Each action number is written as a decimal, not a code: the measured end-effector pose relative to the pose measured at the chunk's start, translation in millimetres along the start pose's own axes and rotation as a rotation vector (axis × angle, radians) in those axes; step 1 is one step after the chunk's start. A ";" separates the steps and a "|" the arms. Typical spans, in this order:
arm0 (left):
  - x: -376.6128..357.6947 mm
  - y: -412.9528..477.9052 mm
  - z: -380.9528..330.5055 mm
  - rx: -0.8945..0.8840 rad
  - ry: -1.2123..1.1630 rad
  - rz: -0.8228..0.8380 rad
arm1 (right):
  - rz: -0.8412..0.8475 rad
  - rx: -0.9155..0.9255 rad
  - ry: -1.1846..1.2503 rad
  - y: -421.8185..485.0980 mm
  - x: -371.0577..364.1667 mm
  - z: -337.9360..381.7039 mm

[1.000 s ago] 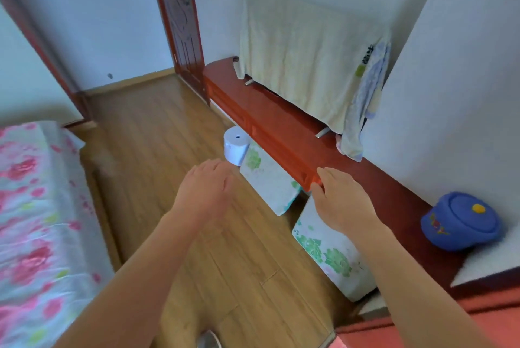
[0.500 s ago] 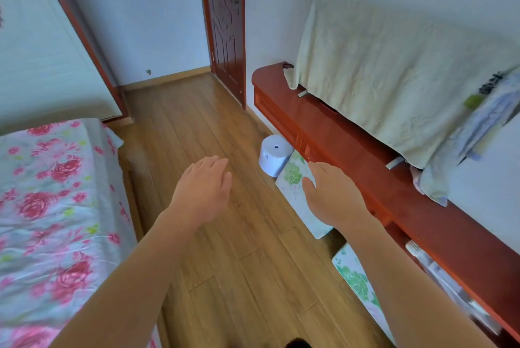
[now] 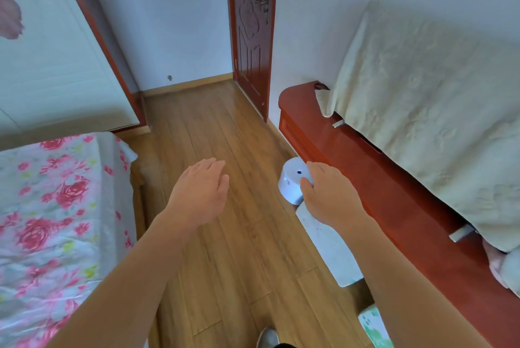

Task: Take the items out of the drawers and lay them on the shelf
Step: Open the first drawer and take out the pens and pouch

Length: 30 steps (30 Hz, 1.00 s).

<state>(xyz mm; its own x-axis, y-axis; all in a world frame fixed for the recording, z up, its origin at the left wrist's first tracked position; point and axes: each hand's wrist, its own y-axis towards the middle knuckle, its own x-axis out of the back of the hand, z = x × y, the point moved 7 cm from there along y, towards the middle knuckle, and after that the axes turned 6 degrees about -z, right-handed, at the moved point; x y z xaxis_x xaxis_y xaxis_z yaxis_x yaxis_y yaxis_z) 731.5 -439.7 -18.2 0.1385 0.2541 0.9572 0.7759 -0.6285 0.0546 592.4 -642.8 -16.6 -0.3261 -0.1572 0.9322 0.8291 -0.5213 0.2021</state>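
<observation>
A low red cabinet (image 3: 365, 156) runs along the right wall, and its top serves as the shelf. Only a sliver of its front (image 3: 284, 128) shows at the far end. My right hand (image 3: 329, 195) hovers with relaxed fingers in front of a white cylinder (image 3: 291, 178) on the floor; whether it touches the cylinder I cannot tell. A white flat pack (image 3: 329, 249) leans against the cabinet below that hand. My left hand (image 3: 199, 193) floats open over the floor and holds nothing.
A cream cloth (image 3: 422, 111) drapes a screen on the cabinet top. A second pack with green flowers (image 3: 375, 328) lies at the bottom right. The flowered bed (image 3: 56, 221) fills the left, and a dark red door (image 3: 253, 24) stands ahead. Wooden floor runs between.
The view has swung left along the cabinet, and the blue pot has left the frame. My right hand went from the cabinet's edge to the white cylinder. My left hand stays open.
</observation>
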 end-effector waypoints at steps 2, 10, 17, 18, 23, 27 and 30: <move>0.9 28.8 4.9 0.008 -0.001 -0.002 | 0.015 0.008 -0.009 29.8 -3.6 -0.7; 5.1 143.4 18.4 -0.029 -0.004 -0.007 | 0.034 -0.021 -0.032 129.9 -25.4 -3.2; -4.4 269.6 52.6 -0.150 0.017 0.006 | 0.010 -0.170 -0.082 218.5 -60.4 2.2; -5.3 287.3 54.0 -0.174 0.017 0.015 | 0.011 -0.197 -0.085 229.7 -63.2 2.5; -14.3 367.5 40.9 -0.294 0.034 0.088 | 0.001 -0.352 -0.076 268.0 -69.7 -8.3; -24.7 414.0 1.9 -0.421 0.018 0.096 | -0.011 -0.461 -0.106 284.4 -69.8 -36.7; -43.8 448.3 -30.4 -0.507 -0.006 0.095 | -0.056 -0.506 -0.115 301.5 -67.3 -66.2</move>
<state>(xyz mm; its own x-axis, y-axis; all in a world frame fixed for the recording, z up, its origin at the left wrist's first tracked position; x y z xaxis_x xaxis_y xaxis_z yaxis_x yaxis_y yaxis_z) 1054.5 -755.0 -27.0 0.1987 0.1816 0.9631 0.3638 -0.9261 0.0995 834.2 -844.9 -38.2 -0.2882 -0.0393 0.9568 0.4795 -0.8708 0.1087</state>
